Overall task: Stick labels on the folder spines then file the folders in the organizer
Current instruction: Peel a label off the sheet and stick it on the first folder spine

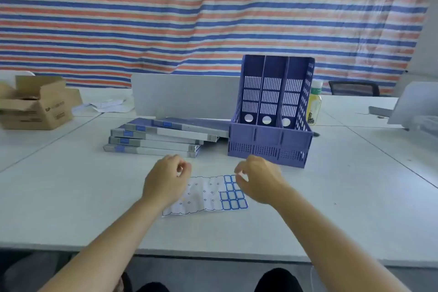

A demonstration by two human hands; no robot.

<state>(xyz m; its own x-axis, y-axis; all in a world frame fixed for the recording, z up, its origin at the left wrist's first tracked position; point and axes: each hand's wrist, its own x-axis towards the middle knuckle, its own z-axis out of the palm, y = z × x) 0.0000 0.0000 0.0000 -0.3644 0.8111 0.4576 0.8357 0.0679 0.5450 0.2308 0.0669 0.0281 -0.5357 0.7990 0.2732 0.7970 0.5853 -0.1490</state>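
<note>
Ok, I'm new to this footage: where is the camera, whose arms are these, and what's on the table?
No machine here: one camera worn on a person's head looks down at their own arms. The left hand and right hand hover, fingers curled, over a label sheet on the white table. Behind lie a stack of folders and an empty purple organizer. Whether either hand pinches a label is too blurred to tell.

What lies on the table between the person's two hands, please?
In the head view, the label sheet lies between the left hand and right hand, flat on the table.
</note>
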